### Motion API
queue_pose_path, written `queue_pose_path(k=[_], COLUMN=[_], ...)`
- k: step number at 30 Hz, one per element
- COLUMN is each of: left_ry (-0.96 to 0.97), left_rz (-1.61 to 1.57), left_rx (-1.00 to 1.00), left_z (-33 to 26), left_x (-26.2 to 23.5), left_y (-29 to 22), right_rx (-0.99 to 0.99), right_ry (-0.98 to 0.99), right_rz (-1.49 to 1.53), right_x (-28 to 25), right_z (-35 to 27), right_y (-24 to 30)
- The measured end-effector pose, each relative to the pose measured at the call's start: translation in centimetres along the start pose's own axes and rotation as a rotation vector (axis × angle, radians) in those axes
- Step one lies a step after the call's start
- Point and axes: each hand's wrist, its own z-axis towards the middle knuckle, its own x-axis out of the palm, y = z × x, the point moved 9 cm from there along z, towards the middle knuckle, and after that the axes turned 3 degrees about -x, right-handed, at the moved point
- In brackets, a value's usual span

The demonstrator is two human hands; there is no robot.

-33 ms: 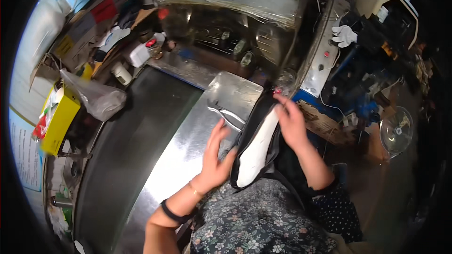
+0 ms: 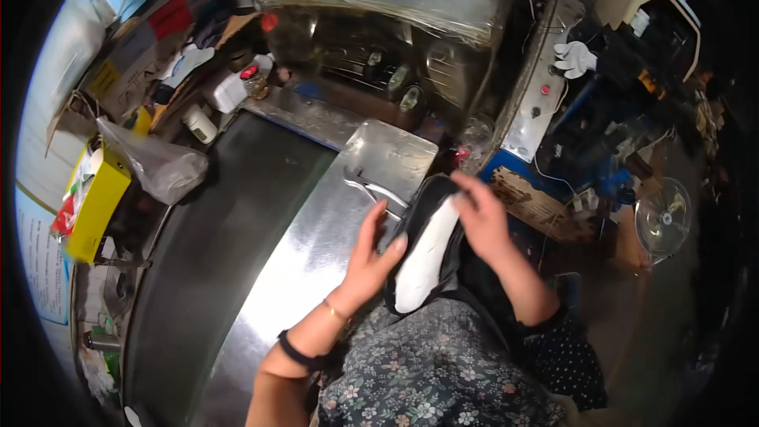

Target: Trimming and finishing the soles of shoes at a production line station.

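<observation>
A black shoe upper [image 2: 424,207] with a white sole-shaped bottom [image 2: 427,261] lies lengthwise at my lap, bottom side up. My right hand [image 2: 484,221] is at its far end, fingers bent over the black edge. On the near left side is my left hand [image 2: 371,257], its fingers stretched out and apart. The left thumb reaches the shoe's left edge, and the palm holds nothing. Just beyond the left fingertips, a pair of metal pliers [image 2: 379,192] rests on the shiny metal sheet [image 2: 391,150]. What supports the shoe from below is hidden.
A dark conveyor belt [image 2: 237,213] runs along the left, beside the metal sheet. Farther left are a yellow box [image 2: 99,205] and a plastic bag [image 2: 162,166]. A machine [image 2: 379,16] stands ahead. To the right are a white glove [image 2: 575,59] and a fan [image 2: 662,217].
My left hand has moved slightly up and right, its thumb now at the shoe's edge. The right fingers have come lower over the far end. The shoe has shifted slightly.
</observation>
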Motion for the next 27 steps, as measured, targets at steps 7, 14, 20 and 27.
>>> queue_pose_path(k=[7, 14, 20, 27], left_ry=[0.336, 0.477, 0.402, 0.372], left_rz=[-0.444, 0.019, 0.164, 0.150], left_rx=[-0.443, -0.085, 0.110, 0.132], left_z=[6.0, 1.2, -2.1, -1.9], left_x=[8.7, 11.1, 11.7, 12.0], left_y=[2.2, -6.4, -7.6, -7.7], right_rx=[0.007, -0.446, -0.462, -0.455], right_ry=[0.108, 0.305, 0.418, 0.409], right_rz=[-0.043, -0.447, -0.338, -0.291], right_x=[-3.7, -6.3, -7.1, -7.6], right_z=[-2.2, -7.7, -11.0, -10.6], right_y=[2.0, 9.8, 10.9, 11.2])
